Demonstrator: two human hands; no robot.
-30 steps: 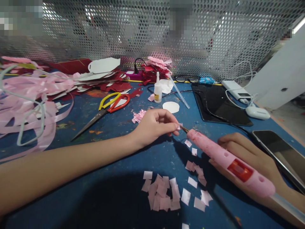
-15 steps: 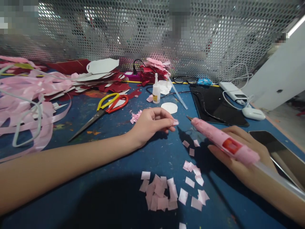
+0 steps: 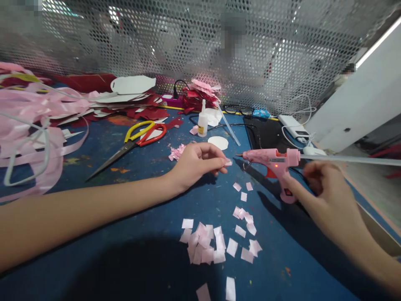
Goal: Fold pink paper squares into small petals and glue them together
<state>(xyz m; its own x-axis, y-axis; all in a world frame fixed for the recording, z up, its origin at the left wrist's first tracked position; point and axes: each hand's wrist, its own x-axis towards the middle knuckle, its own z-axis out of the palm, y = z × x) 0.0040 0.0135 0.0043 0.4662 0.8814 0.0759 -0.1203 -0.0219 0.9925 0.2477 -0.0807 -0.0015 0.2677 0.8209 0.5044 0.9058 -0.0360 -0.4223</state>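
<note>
My left hand [image 3: 196, 164] rests on the blue table [image 3: 150, 196], its thumb and fingertips pinched on a small pink paper square [image 3: 228, 162]. Just right of it, a pink glue gun [image 3: 271, 159] stands level with its nozzle pointing at that square and a clear glue stick sticking out behind. My right hand [image 3: 326, 198] is at the gun's handle, thumb along it and blurred fingers curled behind. Several cut pink squares [image 3: 216, 244] lie scattered in front of me.
Yellow and red scissors [image 3: 131, 142], a small glue bottle [image 3: 202, 121] and a white paper disc [image 3: 218, 143] lie beyond my left hand. Pink ribbon [image 3: 34, 125] and red and white card scraps pile up at the left. A black tablet, power bank and cables sit at the right, by a perforated metal screen.
My right hand has swung the glue gun from lying slanted across my palm to level and handle-down, nozzle drawn back from the square. My left hand has barely moved.
</note>
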